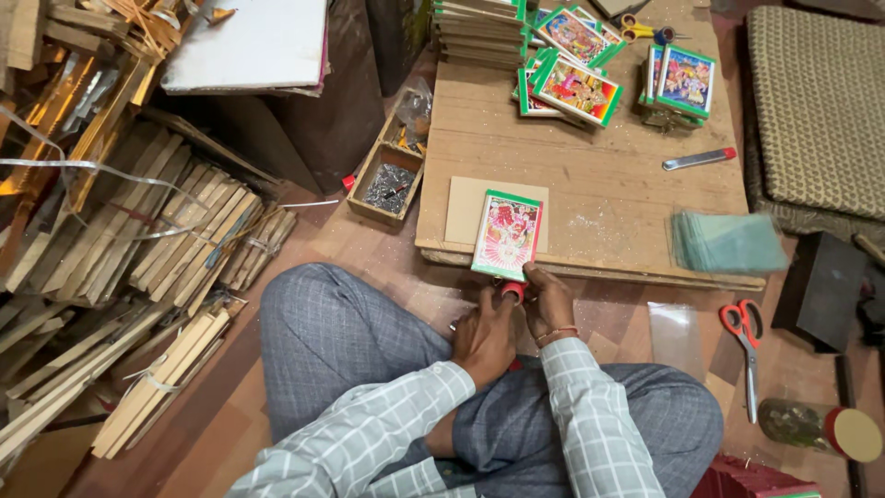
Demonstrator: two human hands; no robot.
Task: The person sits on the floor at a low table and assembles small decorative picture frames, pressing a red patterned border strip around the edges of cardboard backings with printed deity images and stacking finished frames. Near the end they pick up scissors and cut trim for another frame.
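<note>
Both hands meet at the near edge of the low wooden table [590, 184]. The left hand [484, 337] and right hand [546, 300] close together around a small red-tipped tool [513, 290], just below a green-framed picture [507, 235] that overhangs the table edge and lies on a cardboard sheet [466, 207]. Far on the table lie more framed pictures [576, 89]. Red scissors [743, 332] lie on the floor, right.

Green-framed picture [506, 235] — face up, overhanging wooden board's near edge; small red-tipped tool [513, 290] just below.
</note>
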